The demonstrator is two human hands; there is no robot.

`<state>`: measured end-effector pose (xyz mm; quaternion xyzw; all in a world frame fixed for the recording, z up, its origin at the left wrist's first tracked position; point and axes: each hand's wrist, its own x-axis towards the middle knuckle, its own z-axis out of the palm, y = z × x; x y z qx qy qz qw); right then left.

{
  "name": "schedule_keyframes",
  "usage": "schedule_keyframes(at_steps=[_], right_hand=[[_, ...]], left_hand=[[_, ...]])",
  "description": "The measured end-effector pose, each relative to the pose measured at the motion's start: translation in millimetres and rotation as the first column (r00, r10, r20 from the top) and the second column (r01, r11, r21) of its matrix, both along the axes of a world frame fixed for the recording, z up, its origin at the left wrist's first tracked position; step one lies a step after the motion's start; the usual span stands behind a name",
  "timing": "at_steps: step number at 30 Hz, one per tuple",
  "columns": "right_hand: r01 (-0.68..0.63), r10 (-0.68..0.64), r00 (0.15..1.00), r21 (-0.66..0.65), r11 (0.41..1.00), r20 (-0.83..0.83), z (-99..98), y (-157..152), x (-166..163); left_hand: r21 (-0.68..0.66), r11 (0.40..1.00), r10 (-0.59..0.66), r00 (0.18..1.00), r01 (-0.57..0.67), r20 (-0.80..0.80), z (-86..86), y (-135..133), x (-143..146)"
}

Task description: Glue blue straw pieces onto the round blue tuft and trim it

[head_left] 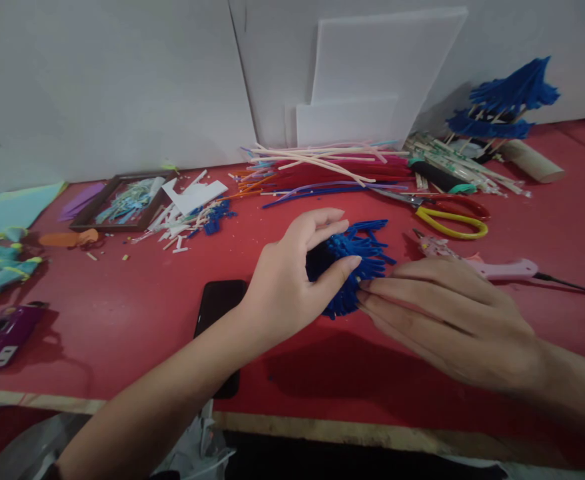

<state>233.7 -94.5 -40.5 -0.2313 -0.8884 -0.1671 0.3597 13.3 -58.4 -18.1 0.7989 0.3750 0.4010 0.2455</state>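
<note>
blue fringed piece (372, 250) held over red table (122, 293)

the left hand (285, 273) grips it between thumb and fingers; the right hand (447, 313) puts fingertips to its edge, but whether they pinch it cannot be told.

You have one left hand (292, 273) and one right hand (452, 317) at one blue fringed piece (372, 250). Left of that piece lie one phone (220, 307) and one brown tray (105, 227); right of it, one pair of scissors (415, 200), one pink corded tool (510, 269), one cardboard tube (532, 161).

dim, hazy, slightly soft
</note>
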Motion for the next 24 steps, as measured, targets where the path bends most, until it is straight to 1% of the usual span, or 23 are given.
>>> schedule_keyframes(at_steps=[10,12,16,18,22,24], right_hand=[[0.069,-0.067,0.996,0.036,0.997,-0.050,-4.0,-1.2,-1.2],[0.082,-0.081,0.994,0.013,0.997,-0.066,-5.4,-1.8,-1.8],[0.066,-0.078,0.986,-0.085,0.994,-0.147,-8.9,-3.7,-2.2],[0.055,-0.071,0.987,-0.107,0.993,-0.148,-9.8,-3.9,-1.1],[0.049,-0.056,0.995,-0.075,0.996,-0.088,-7.7,-1.6,0.4],[0.045,-0.047,0.997,-0.026,0.999,-0.069,-4.8,-0.1,-0.4]], left_hand=[[-0.022,0.999,0.028,0.999,-0.027,0.021,-1.1,-0.5,3.4],[-0.028,0.999,0.026,0.999,-0.025,0.023,-1.4,-0.5,3.3],[-0.029,0.999,0.014,1.000,-0.013,0.015,-1.6,-0.2,2.7],[-0.028,1.000,0.014,1.000,-0.014,0.009,-1.6,-0.1,2.4],[-0.037,0.999,0.017,1.000,-0.017,0.007,-1.9,-0.4,2.3],[-0.046,0.999,0.009,1.000,-0.008,0.021,-2.2,-0.8,2.6]])
